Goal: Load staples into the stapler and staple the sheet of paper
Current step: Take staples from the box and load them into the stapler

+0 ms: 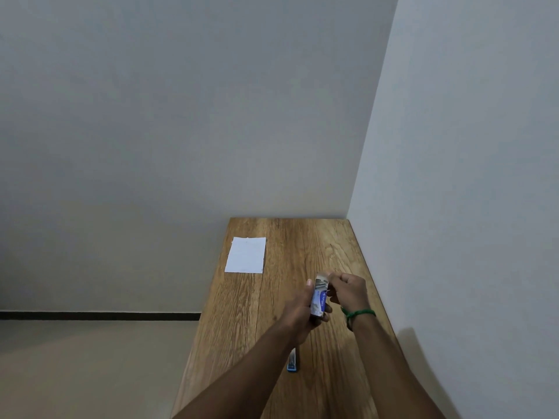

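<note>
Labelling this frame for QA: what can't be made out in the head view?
- stapler: mostly hidden under the left forearm; open or loaded, cannot tell.
- staple box: print too small to read; staple count unclear.
- right hand: fingertips at the box mouth, too small to tell whether they pinch a strip.
- sheet of paper: too far to see any marks or staples.
- table: near end cut off by the bottom edge.

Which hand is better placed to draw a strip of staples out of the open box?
Right. The right hand is pinched at the open top of the staple box, while the left hand is wrapped around the box, holding it.
</note>
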